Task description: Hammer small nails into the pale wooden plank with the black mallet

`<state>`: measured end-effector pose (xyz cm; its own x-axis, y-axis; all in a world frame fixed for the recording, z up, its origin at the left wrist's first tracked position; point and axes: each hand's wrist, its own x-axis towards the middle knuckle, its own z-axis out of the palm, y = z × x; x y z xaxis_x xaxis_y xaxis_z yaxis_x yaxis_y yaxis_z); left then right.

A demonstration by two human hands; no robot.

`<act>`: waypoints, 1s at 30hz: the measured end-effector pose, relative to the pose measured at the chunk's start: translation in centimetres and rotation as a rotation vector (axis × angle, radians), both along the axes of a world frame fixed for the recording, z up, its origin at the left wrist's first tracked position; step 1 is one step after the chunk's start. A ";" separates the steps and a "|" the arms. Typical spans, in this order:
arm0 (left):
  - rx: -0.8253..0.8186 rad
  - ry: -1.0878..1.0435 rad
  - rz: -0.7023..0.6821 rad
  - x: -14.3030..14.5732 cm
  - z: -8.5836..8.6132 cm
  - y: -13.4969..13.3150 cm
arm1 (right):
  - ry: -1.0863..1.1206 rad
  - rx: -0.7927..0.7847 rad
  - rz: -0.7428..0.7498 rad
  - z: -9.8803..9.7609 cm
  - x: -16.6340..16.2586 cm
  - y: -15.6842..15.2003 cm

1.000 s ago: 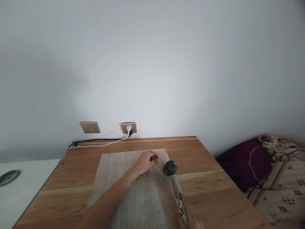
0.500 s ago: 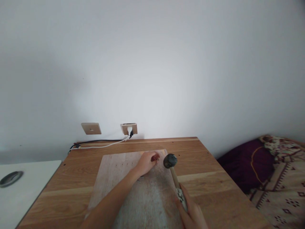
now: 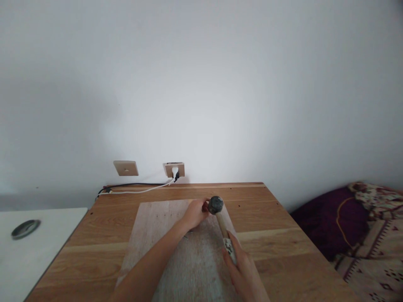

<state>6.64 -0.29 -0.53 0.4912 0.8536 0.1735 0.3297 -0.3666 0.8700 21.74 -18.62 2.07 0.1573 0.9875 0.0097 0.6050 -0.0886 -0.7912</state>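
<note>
Head view: the dark-headed wooden hammer (image 3: 215, 205), clenched in the right hand (image 3: 243, 272), has swung down beside the left hand (image 3: 195, 213). Left fingers are pinched together; what they hold is too small to tell.

— Where do we have things?
— Our right grip (image 3: 244, 274) is nearest us, over the board (image 3: 151, 226). The hammer (image 3: 222, 224) in it runs forward, and its head sits just right of our left grip (image 3: 195, 213).
— And under the board?
— The surface (image 3: 283, 260). Behind our left grip, cables (image 3: 135, 191) lie along the far edge. On the wall above them we have a socket (image 3: 174, 169), with a wall plate (image 3: 126, 168) to its left.
— To the sides?
— Well left of our left grip stands a second surface (image 3: 47, 256) with a ring (image 3: 25, 228) on it. Well right of our right grip is a bed (image 3: 371, 235).
</note>
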 end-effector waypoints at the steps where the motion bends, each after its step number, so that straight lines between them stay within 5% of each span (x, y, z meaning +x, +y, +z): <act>1: -0.002 0.000 0.003 0.0 -0.1 0.0 | -0.010 -0.002 -0.004 0.1 0.0 0.0; 24: -0.021 0.039 -0.060 -0.1 0.4 0.0 | -0.044 -0.003 -0.047 -0.2 -0.2 -0.4; 30: -0.014 0.081 -0.096 -0.8 1.7 0.1 | -0.042 -0.013 -0.019 0.4 -0.5 -0.5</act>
<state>5.81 -0.19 1.16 0.5831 0.8038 0.1181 0.3631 -0.3879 0.8472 21.24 -19.17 2.43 0.1759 0.9844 0.0036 0.6357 -0.1108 -0.7640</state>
